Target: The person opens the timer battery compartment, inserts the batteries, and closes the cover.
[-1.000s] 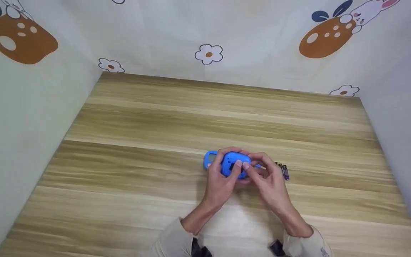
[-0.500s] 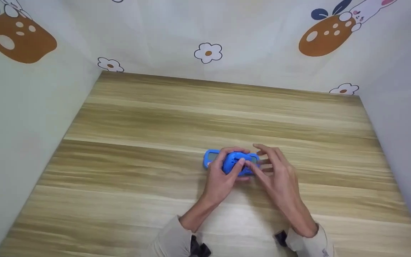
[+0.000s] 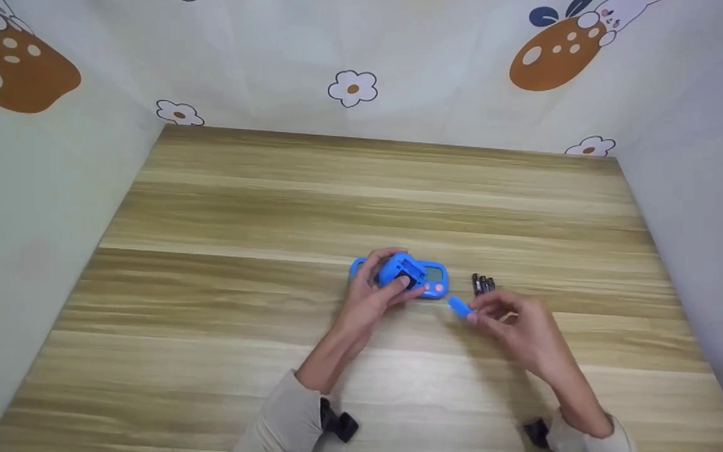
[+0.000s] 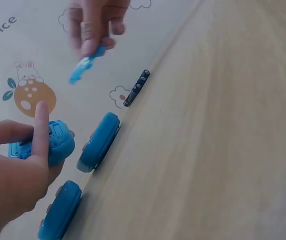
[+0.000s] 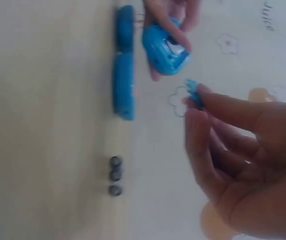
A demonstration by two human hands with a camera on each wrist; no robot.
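The blue device [image 3: 391,266] sits in my left hand [image 3: 364,304]'s grip, raised beside two matching devices [image 3: 438,274]. My right hand [image 3: 521,323] pinches a blue piece [image 3: 459,307], probably its cover, though blurred up close. I judge this the opening step; next calls for freeing those fingers for the batteries [image 3: 482,284].

This is a small nook: flowery walls [image 3: 273,75] at nine, twelve and three o'clock round a wooden tabletop [image 3: 261,207].
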